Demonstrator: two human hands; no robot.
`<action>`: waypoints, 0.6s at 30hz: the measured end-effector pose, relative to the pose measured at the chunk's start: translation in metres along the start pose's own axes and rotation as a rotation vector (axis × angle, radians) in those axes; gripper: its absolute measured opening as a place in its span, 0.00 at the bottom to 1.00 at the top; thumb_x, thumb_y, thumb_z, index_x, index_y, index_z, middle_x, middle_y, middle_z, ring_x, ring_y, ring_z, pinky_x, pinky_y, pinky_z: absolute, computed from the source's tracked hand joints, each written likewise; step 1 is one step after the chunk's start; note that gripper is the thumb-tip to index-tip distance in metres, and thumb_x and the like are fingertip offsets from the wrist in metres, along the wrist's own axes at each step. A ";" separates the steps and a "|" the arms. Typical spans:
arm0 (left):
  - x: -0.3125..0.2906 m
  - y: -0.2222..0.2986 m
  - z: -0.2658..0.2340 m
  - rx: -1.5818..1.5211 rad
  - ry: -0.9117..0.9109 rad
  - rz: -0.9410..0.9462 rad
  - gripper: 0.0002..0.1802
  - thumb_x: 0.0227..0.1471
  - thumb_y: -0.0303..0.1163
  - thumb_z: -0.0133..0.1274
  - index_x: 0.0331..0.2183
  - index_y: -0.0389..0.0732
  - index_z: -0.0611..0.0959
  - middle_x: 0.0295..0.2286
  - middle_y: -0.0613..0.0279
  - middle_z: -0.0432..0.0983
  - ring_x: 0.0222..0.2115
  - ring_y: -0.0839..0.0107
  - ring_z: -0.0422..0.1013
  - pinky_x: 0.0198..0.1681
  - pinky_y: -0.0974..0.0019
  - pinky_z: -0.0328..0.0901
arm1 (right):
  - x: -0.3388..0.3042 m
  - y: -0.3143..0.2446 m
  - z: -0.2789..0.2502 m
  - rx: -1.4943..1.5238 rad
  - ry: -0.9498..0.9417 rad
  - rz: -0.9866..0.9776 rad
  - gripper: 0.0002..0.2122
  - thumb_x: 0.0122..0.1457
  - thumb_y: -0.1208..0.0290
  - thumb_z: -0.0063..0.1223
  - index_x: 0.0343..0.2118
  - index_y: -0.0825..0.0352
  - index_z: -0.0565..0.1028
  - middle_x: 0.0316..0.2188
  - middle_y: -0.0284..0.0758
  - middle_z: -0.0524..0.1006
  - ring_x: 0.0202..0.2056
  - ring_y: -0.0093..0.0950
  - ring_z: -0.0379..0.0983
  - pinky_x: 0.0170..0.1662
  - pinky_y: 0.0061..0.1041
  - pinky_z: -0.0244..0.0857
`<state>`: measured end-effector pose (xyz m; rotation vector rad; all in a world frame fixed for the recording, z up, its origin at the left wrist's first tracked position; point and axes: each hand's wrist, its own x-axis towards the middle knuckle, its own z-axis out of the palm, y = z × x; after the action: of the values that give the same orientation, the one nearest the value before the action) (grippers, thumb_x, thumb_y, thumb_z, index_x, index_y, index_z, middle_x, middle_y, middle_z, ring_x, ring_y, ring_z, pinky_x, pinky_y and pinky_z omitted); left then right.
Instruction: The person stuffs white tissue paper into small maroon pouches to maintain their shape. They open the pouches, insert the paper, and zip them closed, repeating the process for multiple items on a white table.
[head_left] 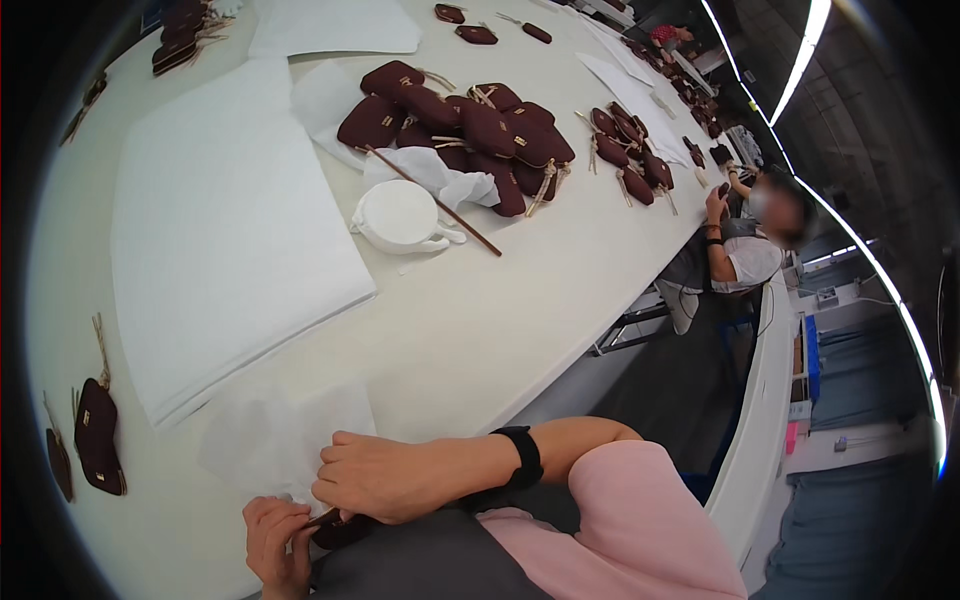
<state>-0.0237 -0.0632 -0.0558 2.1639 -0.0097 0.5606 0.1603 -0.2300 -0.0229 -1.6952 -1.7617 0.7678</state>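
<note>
Dark maroon pouch [342,532], white tissue paper [262,428]

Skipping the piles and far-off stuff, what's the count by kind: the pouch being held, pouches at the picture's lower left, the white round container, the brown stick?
Held pouch: 1
Lower-left pouches: 2
White round container: 1
Brown stick: 1
Total: 5

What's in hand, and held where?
A maroon pouch: the left hand pinches its left end. The right hand is at its upper edge; whether it grips can't be told.
</note>
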 end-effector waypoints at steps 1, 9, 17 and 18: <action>-0.002 0.001 0.000 -0.020 -0.025 -0.038 0.13 0.43 0.13 0.61 0.32 0.35 0.79 0.30 0.54 0.79 0.34 0.56 0.73 0.42 0.56 0.69 | -0.002 0.001 0.005 -0.005 0.006 0.000 0.08 0.60 0.68 0.59 0.30 0.65 0.72 0.27 0.37 0.74 0.35 0.36 0.69 0.44 0.35 0.59; -0.010 -0.001 -0.006 -0.038 -0.193 -0.302 0.08 0.52 0.16 0.53 0.36 0.33 0.75 0.32 0.52 0.69 0.31 0.59 0.69 0.38 0.62 0.65 | -0.004 0.001 0.023 0.043 0.151 0.049 0.11 0.59 0.65 0.61 0.36 0.68 0.75 0.28 0.36 0.74 0.37 0.35 0.70 0.44 0.34 0.59; 0.006 0.001 -0.017 0.150 -0.306 -0.180 0.02 0.58 0.21 0.52 0.32 0.32 0.77 0.31 0.51 0.69 0.32 0.57 0.65 0.39 0.58 0.63 | 0.008 -0.004 0.015 0.010 -0.038 0.062 0.14 0.59 0.62 0.62 0.42 0.66 0.77 0.32 0.37 0.75 0.40 0.34 0.70 0.48 0.35 0.60; 0.006 0.000 -0.018 0.184 -0.301 -0.175 0.04 0.58 0.23 0.52 0.32 0.32 0.78 0.32 0.51 0.68 0.32 0.56 0.65 0.39 0.57 0.62 | 0.008 -0.004 0.015 0.016 -0.029 0.072 0.15 0.59 0.63 0.62 0.43 0.66 0.77 0.33 0.37 0.75 0.41 0.34 0.70 0.49 0.36 0.60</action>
<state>-0.0248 -0.0480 -0.0442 2.3813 0.0691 0.1363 0.1462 -0.2220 -0.0297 -1.7533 -1.7176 0.8399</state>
